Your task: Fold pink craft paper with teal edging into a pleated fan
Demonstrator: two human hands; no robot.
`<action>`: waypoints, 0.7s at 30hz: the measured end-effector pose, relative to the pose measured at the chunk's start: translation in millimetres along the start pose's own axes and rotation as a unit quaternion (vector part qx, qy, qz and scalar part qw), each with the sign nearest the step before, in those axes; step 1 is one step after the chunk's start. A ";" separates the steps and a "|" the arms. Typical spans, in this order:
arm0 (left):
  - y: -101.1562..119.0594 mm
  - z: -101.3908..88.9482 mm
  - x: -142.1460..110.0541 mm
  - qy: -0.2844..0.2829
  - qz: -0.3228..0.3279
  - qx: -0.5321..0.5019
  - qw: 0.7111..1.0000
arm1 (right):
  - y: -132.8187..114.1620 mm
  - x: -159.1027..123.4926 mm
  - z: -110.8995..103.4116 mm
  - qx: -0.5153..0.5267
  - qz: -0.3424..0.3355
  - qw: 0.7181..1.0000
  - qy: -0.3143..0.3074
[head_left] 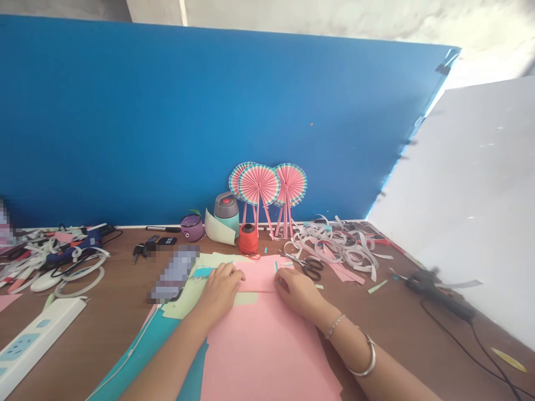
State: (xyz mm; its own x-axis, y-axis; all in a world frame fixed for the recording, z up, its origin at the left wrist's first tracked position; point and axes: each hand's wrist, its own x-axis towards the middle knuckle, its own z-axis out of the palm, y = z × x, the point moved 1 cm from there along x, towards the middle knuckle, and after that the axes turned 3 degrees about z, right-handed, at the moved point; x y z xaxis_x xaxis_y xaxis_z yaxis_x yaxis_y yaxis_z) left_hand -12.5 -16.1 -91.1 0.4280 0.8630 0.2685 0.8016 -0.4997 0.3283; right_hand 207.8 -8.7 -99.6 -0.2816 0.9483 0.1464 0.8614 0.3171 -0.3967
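A large sheet of pink paper (267, 348) lies on the brown table, with a crease or folded edge across its far part. My left hand (221, 288) presses its fingers on the sheet's left side, close to a small teal paper strip (203, 272). My right hand (296, 291) grips the sheet's right side, with a bangle and a thin bracelet on that wrist. Pale green paper (186, 295) lies under the pink sheet's left edge. A teal sheet (144, 348) lies further left, beneath my left forearm.
Scissors (312, 267) lie beyond my right hand beside a heap of pink and white paper strips (334, 245). Pink paper fans (259, 185), a bottle (226, 214) and a red spool (248, 239) stand behind. A power strip (35, 345) lies left, a black glue gun (434, 289) right.
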 end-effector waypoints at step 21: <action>-23.6 -4.1 -1.7 -0.010 0.046 0.013 0.999 | 5.8 -6.6 -10.0 -0.023 -0.172 0.985 0.005</action>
State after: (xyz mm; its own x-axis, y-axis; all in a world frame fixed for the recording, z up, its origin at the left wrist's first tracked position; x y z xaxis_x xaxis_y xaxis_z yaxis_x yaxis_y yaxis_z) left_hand -33.8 -6.1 -95.6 0.5088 0.8147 0.2782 0.7688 -0.5754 0.2789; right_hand 218.9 -13.3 -93.9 -0.5570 0.7842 0.2735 0.7338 0.6189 -0.2801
